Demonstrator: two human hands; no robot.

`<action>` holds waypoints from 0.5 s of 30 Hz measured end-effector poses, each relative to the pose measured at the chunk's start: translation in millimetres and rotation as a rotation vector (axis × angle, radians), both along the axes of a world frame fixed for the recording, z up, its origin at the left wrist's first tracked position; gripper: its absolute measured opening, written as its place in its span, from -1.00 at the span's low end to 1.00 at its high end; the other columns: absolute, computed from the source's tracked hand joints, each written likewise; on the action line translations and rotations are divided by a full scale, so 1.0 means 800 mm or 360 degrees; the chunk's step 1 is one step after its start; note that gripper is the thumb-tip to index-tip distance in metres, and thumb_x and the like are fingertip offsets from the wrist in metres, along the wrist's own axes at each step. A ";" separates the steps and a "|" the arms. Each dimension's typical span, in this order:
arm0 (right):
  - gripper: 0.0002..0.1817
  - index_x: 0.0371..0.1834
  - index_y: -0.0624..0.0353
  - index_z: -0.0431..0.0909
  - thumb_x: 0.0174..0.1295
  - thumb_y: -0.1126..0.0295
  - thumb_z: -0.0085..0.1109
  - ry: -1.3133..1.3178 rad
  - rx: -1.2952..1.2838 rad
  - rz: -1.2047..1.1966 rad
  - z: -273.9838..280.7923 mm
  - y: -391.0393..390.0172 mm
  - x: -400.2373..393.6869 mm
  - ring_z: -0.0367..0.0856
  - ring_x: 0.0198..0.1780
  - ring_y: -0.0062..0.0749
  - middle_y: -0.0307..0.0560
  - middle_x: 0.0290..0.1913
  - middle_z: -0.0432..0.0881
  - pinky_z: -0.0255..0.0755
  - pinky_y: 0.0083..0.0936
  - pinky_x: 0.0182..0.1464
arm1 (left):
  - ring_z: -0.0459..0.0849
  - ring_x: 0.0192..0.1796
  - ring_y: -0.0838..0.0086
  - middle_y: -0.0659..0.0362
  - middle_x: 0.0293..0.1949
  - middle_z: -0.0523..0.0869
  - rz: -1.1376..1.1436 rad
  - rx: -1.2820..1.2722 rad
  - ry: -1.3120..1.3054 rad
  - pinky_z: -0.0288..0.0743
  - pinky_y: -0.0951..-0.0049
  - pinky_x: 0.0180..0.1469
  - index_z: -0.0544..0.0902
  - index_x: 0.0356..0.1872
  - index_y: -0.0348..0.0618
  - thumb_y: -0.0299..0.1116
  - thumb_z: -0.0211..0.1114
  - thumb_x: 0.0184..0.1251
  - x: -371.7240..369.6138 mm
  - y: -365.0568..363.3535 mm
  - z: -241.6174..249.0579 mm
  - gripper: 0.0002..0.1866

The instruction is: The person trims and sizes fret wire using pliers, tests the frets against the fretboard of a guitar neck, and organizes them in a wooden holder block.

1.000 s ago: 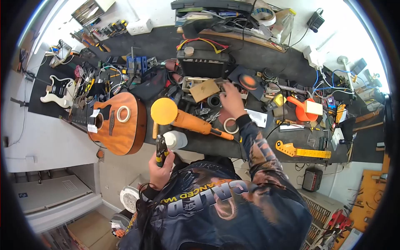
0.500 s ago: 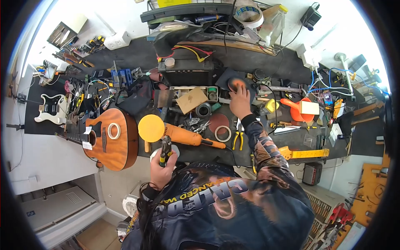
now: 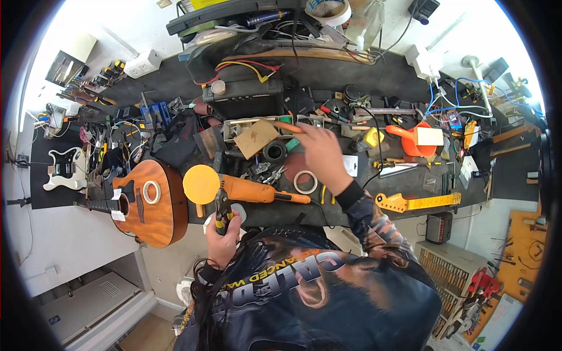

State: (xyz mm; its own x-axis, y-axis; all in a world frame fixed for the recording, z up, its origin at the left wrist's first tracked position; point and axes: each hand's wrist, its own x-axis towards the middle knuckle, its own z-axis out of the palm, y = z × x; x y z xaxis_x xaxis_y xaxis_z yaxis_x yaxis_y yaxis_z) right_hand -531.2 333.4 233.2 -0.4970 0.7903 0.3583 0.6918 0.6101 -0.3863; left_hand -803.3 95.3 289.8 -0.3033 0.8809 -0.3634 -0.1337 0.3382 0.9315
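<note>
My left hand (image 3: 223,243) is closed around a pair of pliers (image 3: 222,210) with black-and-yellow handles, jaws pointing up, near the bench's front edge. Just beyond it lies an orange angle grinder (image 3: 249,190) with a round yellow pad (image 3: 201,183). Over the middle of the bench, my right hand (image 3: 322,155) pinches a thin orange-brown piece (image 3: 288,126) that shows as a narrow strip; I cannot tell its kind. Below that piece are a tan sheet of sandpaper (image 3: 256,139), a black roll of tape (image 3: 274,151) and a cream tape roll (image 3: 305,182).
An acoustic guitar (image 3: 158,210) with a tape roll on it lies to the left, beside a white guitar body (image 3: 65,168). To the right are a maple guitar neck (image 3: 430,202) and an orange dustpan (image 3: 413,146). A black case (image 3: 246,99) stands behind.
My right hand has moved left and nearer from the back of the bench, carrying the orange piece, which looked round before. My left hand still grips the pliers. The view has shifted slightly.
</note>
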 end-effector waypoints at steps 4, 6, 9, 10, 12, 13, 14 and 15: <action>-0.58 0.20 0.11 0.79 0.26 0.55 0.29 0.0106 0.0054 0.0252 0.008 0.011 -0.080 0.56 0.59 0.04 0.03 0.60 0.62 0.38 0.00 0.60 | 0.52 -0.42 0.75 0.40 -0.33 0.69 -0.0072 0.0003 0.0001 0.35 0.60 -0.37 0.72 0.06 -0.14 -0.44 0.46 0.67 0.010 0.006 0.004 -0.89; -0.62 0.12 0.08 0.82 0.22 0.54 0.33 0.0092 0.0124 0.0557 -0.002 0.011 -0.105 0.47 0.66 0.09 0.05 0.67 0.54 0.29 0.06 0.70 | 0.51 -0.43 0.76 0.41 -0.35 0.66 -0.0148 0.0047 0.0014 0.34 0.61 -0.37 0.72 0.07 -0.14 -0.42 0.46 0.68 0.014 0.008 0.004 -0.88; -0.71 -0.02 0.08 0.85 0.21 0.54 0.31 0.0170 -0.0057 0.0547 -0.045 -0.009 -0.111 0.35 0.75 0.20 0.14 0.65 0.53 0.17 0.14 0.78 | 0.52 -0.42 0.77 0.42 -0.35 0.66 -0.0170 -0.0012 0.0071 0.35 0.61 -0.36 0.72 0.07 -0.14 -0.41 0.46 0.67 0.016 0.008 0.006 -0.87; -0.68 0.02 0.05 0.83 0.22 0.56 0.31 0.0179 -0.0057 0.0502 -0.060 -0.012 -0.098 0.46 0.65 0.16 0.09 0.53 0.61 0.30 0.14 0.68 | 0.52 -0.42 0.77 0.42 -0.35 0.66 -0.0151 -0.0014 0.0070 0.35 0.61 -0.36 0.72 0.07 -0.14 -0.41 0.46 0.67 0.016 0.007 0.005 -0.87; -0.64 0.08 0.04 0.80 0.22 0.56 0.30 0.0168 -0.0298 0.0192 -0.091 -0.022 -0.074 0.58 0.49 0.12 0.02 0.36 0.67 0.43 0.11 0.50 | 0.52 -0.41 0.77 0.43 -0.35 0.66 -0.0167 -0.0006 0.0063 0.36 0.61 -0.34 0.72 0.08 -0.15 -0.41 0.46 0.67 0.013 0.005 0.003 -0.87; -0.62 0.10 0.13 0.75 0.20 0.58 0.32 0.0266 -0.0318 0.0072 -0.118 -0.021 -0.061 0.63 0.37 0.16 0.01 0.27 0.68 0.50 0.17 0.41 | 0.52 -0.41 0.77 0.43 -0.35 0.66 -0.0133 -0.0018 0.0069 0.36 0.61 -0.34 0.72 0.08 -0.15 -0.41 0.46 0.67 0.013 0.003 0.003 -0.87; -0.57 0.16 0.17 0.71 0.19 0.60 0.32 0.0290 -0.0449 -0.0043 -0.130 -0.022 -0.051 0.65 0.34 0.20 0.09 0.28 0.66 0.56 0.12 0.36 | 0.53 -0.41 0.77 0.43 -0.35 0.66 -0.0126 -0.0046 0.0064 0.37 0.61 -0.34 0.72 0.08 -0.15 -0.41 0.46 0.67 0.012 0.002 0.005 -0.87; -0.44 0.33 0.16 0.66 0.19 0.60 0.37 0.0189 -0.0546 -0.0102 -0.131 -0.018 -0.048 0.60 0.42 0.22 0.13 0.40 0.59 0.51 0.11 0.44 | 0.54 -0.40 0.77 0.43 -0.35 0.66 -0.0123 -0.0068 0.0059 0.38 0.61 -0.33 0.73 0.08 -0.15 -0.41 0.45 0.67 0.012 0.003 0.005 -0.87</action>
State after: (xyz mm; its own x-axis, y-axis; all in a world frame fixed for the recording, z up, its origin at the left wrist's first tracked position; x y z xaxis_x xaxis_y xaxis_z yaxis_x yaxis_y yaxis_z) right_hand -569.8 319.3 128.1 -0.4135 0.9026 0.1193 0.6626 0.3882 -0.6405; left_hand -793.9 97.4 294.1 -0.2491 0.8861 -0.3908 -0.0712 0.3856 0.9199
